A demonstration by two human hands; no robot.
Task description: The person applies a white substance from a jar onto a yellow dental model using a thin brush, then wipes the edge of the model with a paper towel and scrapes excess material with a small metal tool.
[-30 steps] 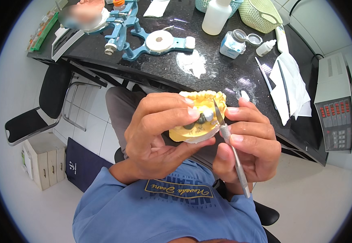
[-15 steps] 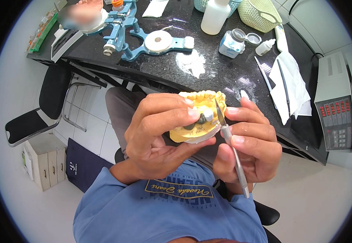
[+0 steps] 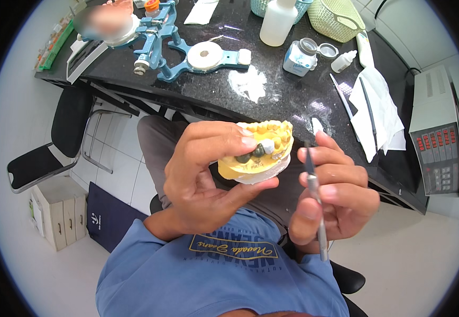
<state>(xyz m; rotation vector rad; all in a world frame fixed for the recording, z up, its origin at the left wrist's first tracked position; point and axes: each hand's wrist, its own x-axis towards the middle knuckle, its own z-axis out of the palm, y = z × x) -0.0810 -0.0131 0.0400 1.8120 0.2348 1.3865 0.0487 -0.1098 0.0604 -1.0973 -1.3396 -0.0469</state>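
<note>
A yellow dental cast (image 3: 240,170) with a pale base is held in my left hand (image 3: 200,171), fingers over its teeth and thumb under the base. Two dark green, rounded tooth shapes (image 3: 260,150) and one whitish tooth (image 3: 268,145) stand on its near side. My right hand (image 3: 340,193) grips a carving knife (image 3: 314,187) by its thin metal handle. The blade points up, apart from the cast and to its right. The underside of the cast is hidden by my left palm.
Across the black table stand a blue articulator (image 3: 174,61), a white bottle (image 3: 278,24), an uncapped jar (image 3: 299,57), a dropper bottle (image 3: 344,62) and a green basket (image 3: 335,21). White powder (image 3: 248,84) lies near the edge. At right, thin tools rest by tissue (image 3: 380,108), beside a control box (image 3: 435,137).
My right hand has drawn the knife back to the right, away from the cast. The cast has tilted in my left hand, showing more of its near side.
</note>
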